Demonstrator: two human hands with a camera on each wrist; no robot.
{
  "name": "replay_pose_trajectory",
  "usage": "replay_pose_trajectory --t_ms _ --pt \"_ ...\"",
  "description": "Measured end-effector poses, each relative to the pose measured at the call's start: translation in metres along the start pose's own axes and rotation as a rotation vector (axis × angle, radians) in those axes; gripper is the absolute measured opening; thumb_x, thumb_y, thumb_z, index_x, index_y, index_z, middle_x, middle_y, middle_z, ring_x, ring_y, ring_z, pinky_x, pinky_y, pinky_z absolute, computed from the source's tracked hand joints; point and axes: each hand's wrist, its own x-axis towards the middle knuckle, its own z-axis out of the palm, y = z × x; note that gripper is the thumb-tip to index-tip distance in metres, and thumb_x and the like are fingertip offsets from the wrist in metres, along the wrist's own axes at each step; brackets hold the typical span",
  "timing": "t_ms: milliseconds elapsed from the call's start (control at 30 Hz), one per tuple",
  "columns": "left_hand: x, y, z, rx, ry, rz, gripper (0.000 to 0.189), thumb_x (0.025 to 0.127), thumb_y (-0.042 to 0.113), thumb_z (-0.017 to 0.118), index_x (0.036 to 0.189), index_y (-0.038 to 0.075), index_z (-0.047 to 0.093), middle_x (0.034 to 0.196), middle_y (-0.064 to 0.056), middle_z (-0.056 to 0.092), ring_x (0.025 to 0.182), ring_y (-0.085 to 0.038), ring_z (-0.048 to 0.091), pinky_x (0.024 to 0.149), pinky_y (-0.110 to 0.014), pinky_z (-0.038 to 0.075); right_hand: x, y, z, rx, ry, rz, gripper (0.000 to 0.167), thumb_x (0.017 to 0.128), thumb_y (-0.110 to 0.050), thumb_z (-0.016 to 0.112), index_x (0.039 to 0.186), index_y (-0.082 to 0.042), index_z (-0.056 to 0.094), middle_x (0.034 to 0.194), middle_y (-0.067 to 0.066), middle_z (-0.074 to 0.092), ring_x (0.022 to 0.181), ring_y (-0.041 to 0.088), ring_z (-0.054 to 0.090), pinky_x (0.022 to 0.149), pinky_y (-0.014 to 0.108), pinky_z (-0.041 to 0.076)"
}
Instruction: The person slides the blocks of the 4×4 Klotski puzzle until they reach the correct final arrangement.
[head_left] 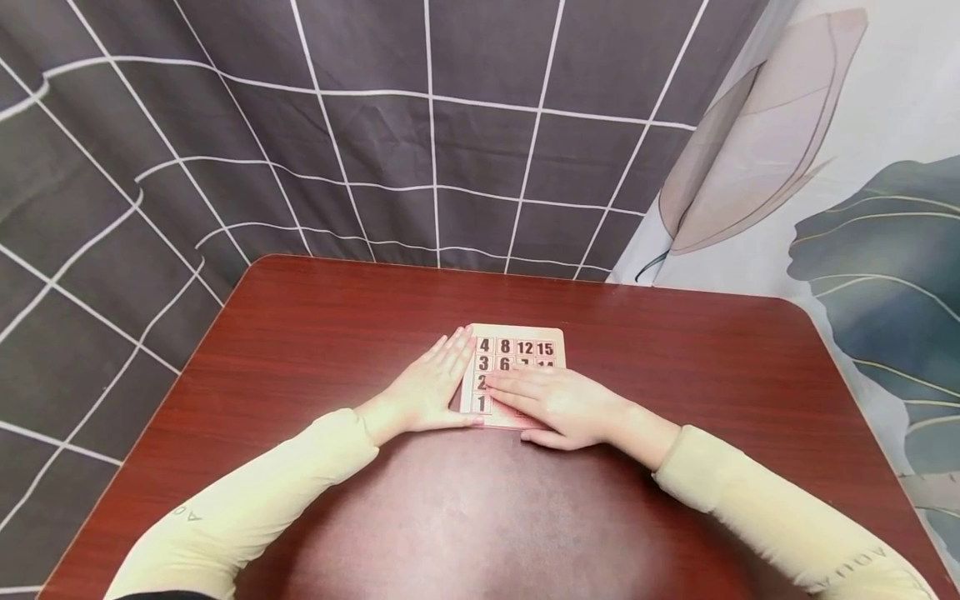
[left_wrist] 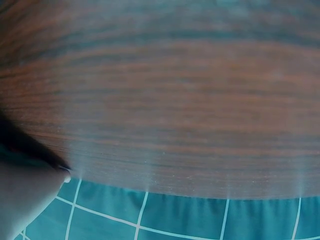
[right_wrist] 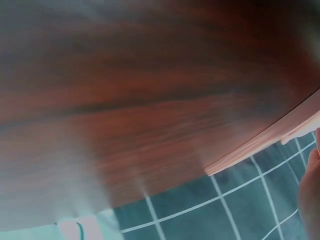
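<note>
A flat number slide puzzle [head_left: 525,335] with a pale frame lies on the table, its visible tiles marked with black numerals such as 4, 8, 12 and 15. Along the puzzle's left side rests my left hand [head_left: 429,385], fingers straight, with the thumb reaching to the bottom left corner. My right hand [head_left: 573,406] lies across the lower right tiles, its fingers extended and touching them. Those tiles are hidden beneath it. In the right wrist view, the puzzle's layered edge [right_wrist: 260,148] appears beside part of the right hand [right_wrist: 311,192]. The left wrist view catches only a bit of hand [left_wrist: 25,195].
The reddish-brown wooden table [head_left: 337,317] has rounded far corners. Behind it and to the left hangs a dark curtain [head_left: 480,142] with white grid lines. A pale curtain with leaf patterns [head_left: 757,142] hangs at the right. Light reflects off the table's near part.
</note>
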Motion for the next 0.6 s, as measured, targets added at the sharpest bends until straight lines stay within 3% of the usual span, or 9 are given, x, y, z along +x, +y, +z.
replay_pose_trajectory --t_ms 600 --pt "0.001 0.0 0.0 -0.005 -0.005 -0.009 0.12 0.093 0.071 0.064 0.166 -0.01 0.013 0.176 -0.029 0.01 0.166 -0.039 0.013 0.137 -0.049 0.018 -0.049 -0.004 -0.012 -0.001 0.022 0.055 0.067 0.093 -0.035 0.076 0.15 -0.003 0.059 0.155 0.012 0.06 0.145 0.03 0.057 0.118 0.045 0.046"
